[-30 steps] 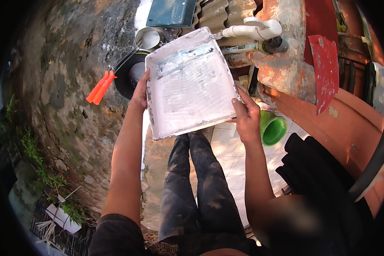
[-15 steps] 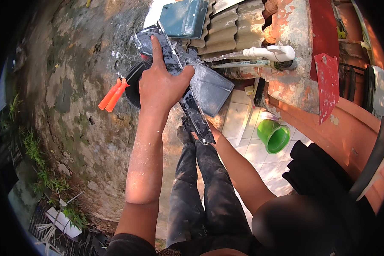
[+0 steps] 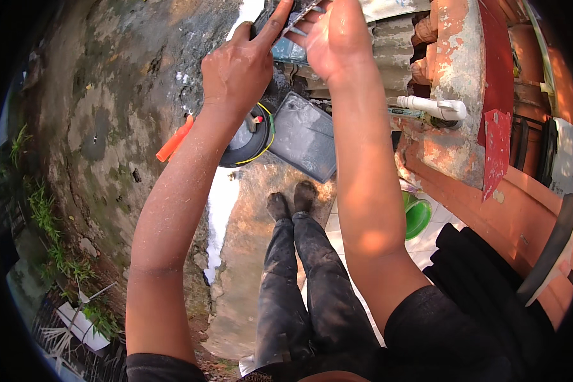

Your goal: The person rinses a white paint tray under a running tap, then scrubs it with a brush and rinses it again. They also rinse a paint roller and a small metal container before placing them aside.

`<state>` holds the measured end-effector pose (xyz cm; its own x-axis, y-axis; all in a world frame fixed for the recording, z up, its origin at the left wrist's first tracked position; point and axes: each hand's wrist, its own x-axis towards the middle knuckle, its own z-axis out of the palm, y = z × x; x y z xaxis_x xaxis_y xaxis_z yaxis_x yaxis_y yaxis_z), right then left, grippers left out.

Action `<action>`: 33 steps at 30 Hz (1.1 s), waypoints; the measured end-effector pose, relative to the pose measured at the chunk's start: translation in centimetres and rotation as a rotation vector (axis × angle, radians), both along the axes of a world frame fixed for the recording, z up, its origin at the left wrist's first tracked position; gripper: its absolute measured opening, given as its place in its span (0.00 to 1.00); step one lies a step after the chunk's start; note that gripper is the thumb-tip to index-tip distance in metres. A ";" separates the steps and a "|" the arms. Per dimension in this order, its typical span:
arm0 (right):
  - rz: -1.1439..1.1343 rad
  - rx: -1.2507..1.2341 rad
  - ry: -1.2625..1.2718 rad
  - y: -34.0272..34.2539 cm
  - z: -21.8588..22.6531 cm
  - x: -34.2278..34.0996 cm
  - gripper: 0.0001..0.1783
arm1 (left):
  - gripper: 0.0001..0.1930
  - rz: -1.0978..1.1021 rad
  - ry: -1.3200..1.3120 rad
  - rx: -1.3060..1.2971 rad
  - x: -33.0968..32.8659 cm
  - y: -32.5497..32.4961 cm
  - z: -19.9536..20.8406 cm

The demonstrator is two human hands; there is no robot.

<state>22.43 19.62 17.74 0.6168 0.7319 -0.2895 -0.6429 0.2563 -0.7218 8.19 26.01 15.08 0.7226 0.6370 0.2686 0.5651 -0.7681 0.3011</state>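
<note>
At the top edge of the view, both my hands are on a long dark flat piece (image 3: 294, 20) with a pale edge and whitish smears; most of it lies outside the picture. My left hand (image 3: 240, 69) grips it, one finger along its surface. My right hand (image 3: 340, 48) has its palm turned up and its fingers curled at the piece's pale edge. Below the hands sits a round black basin (image 3: 235, 156) holding water and a red-tipped thing. Beside it lies a wet grey rectangular tray (image 3: 302, 134). A blue container (image 3: 291, 53) is partly hidden behind my hands.
Orange handles (image 3: 175, 139) lie left of the basin. A white tap (image 3: 433, 107) juts from the peeling masonry at right. My right forearm partly covers a green bucket (image 3: 417, 216) on the tiles. Corrugated sheeting (image 3: 388, 57) and a red panel (image 3: 495, 149) stand beyond.
Both hands and the dark piece have moved up, away from my body. The right hand has come from the piece's lower end to beside the left. The basin and tray are uncovered.
</note>
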 end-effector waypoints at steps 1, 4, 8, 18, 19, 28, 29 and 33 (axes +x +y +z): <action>-0.006 0.111 0.025 2.5 0.1 1.1 0.33 | 0.45 -0.056 -0.097 0.147 0.1 1.3 -1.8; -0.089 0.152 -0.044 8.0 -2.3 5.2 0.32 | 0.43 -0.214 -0.111 0.191 2.9 5.5 -4.6; -0.112 0.018 -0.015 14.9 -13.7 4.9 0.31 | 0.48 0.026 -0.110 0.261 -0.9 5.5 -9.8; -0.305 -0.092 0.031 12.9 -39.9 9.4 0.28 | 0.41 0.359 -0.092 -1.106 -20.1 -25.5 -18.3; -0.299 -0.147 -0.019 12.0 -41.8 8.7 0.28 | 0.39 0.369 -0.074 -1.123 -21.9 -27.1 -19.0; -0.458 -0.875 -0.884 8.6 -43.3 7.0 0.47 | 0.33 0.497 -0.075 -1.299 -23.2 -30.8 -21.1; -0.374 -1.212 -0.888 8.2 -41.9 7.8 0.51 | 0.33 0.494 -0.072 -1.312 -22.7 -31.2 -20.9; -0.169 -1.245 -1.025 6.6 -39.4 8.5 0.49 | 0.32 0.482 -0.127 -1.365 -20.4 -32.3 -20.4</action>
